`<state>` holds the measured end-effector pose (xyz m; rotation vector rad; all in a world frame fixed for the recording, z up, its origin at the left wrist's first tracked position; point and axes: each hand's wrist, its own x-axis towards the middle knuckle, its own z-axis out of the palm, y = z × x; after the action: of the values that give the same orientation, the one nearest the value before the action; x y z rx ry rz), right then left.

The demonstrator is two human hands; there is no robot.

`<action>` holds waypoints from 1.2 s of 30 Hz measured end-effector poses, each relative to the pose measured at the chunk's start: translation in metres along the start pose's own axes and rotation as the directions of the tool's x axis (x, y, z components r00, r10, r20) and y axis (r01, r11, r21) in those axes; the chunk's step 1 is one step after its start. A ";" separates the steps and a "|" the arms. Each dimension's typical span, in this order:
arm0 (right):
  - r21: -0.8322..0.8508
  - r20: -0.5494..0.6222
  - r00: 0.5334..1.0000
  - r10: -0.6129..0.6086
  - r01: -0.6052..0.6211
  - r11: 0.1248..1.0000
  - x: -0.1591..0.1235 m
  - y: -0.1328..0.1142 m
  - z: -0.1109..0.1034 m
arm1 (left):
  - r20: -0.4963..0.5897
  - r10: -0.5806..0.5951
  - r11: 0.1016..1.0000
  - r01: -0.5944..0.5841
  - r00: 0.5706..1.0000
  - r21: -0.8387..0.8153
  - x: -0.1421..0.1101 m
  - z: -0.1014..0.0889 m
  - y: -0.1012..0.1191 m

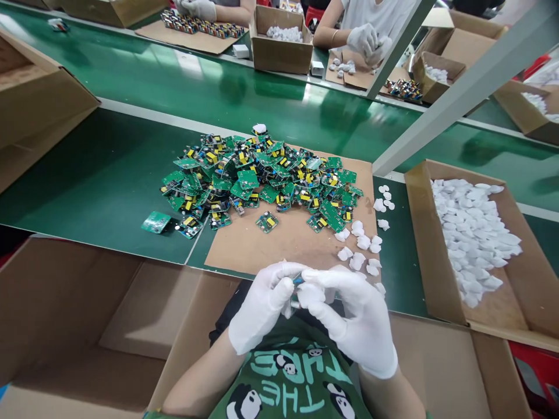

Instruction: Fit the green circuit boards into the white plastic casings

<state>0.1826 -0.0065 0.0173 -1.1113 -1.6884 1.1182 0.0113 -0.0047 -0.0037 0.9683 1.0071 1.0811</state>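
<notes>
My left hand (263,301), in a white glove, is closed on a small circuit board (298,280), mostly hidden by the fingers. Against the board, my right hand (360,317), also gloved, pinches a small white piece (311,294) that looks thin and soft. Just beyond both hands lies a cardboard sheet (244,247). On it rests a heap of green circuit boards (248,179) with yellow and black components. One single board (266,222) lies apart in front of the heap. Several loose white pieces (357,261) are scattered at the sheet's right edge.
A cardboard box (414,233) of white pieces stands at the right. Open boxes lie below the table edge (109,253), and another box (43,99) is at the left. A metal post (454,87) slants across the right. Across the green belt (209,87), co-workers' gloved hands (369,43) are busy.
</notes>
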 end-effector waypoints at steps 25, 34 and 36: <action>-0.160 0.129 0.740 -0.661 0.673 0.722 0.025 0.012 -0.006 | 0.412 -0.111 0.963 0.201 0.904 -0.180 -0.007 0.001 0.006; -0.161 0.104 0.739 -0.665 0.672 0.722 0.020 0.010 -0.005 | 0.369 -0.129 0.960 0.209 0.920 -0.184 -0.014 0.006 0.011; -0.166 0.034 0.774 -0.632 0.628 0.761 0.017 0.014 -0.004 | 0.398 -0.129 0.980 0.179 0.908 -0.091 -0.012 0.008 0.015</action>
<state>0.1851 0.0131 0.0082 -0.5514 -1.9539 0.5280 0.0135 -0.0143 0.0148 0.9378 0.6652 0.7681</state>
